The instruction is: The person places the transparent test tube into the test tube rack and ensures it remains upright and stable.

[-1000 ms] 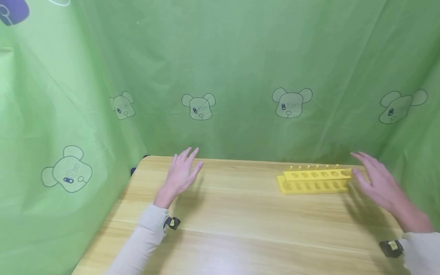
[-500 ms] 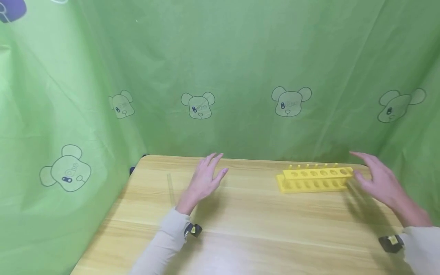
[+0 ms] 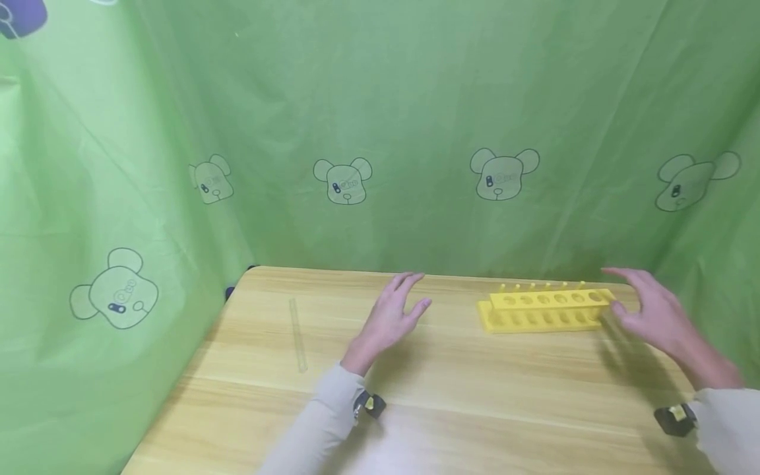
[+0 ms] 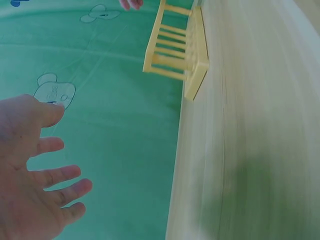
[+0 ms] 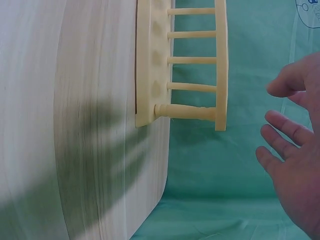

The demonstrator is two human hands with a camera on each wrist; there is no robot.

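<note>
A yellow test tube rack [image 3: 546, 311] stands at the back right of the table, with a row of round holes along its top bar and pegs behind. Just past its right end hovers my right hand [image 3: 656, 313], fingers apart and nothing held; a gap separates hand and rack in the right wrist view. My left hand [image 3: 388, 320] is in the air over the middle of the table, fingers spread and holding nothing. To its left, a clear glass tube [image 3: 298, 335] lies on the wood.
The wooden table [image 3: 463, 396] ends at a back edge against a green curtain [image 3: 415, 218] printed with bear heads. More curtain hangs at both sides. Each wrist wears a small black camera [image 3: 371, 404].
My left hand has moved right across the table, away from the clear tube, which has come into full view. My right hand has stayed almost still beside the rack.
</note>
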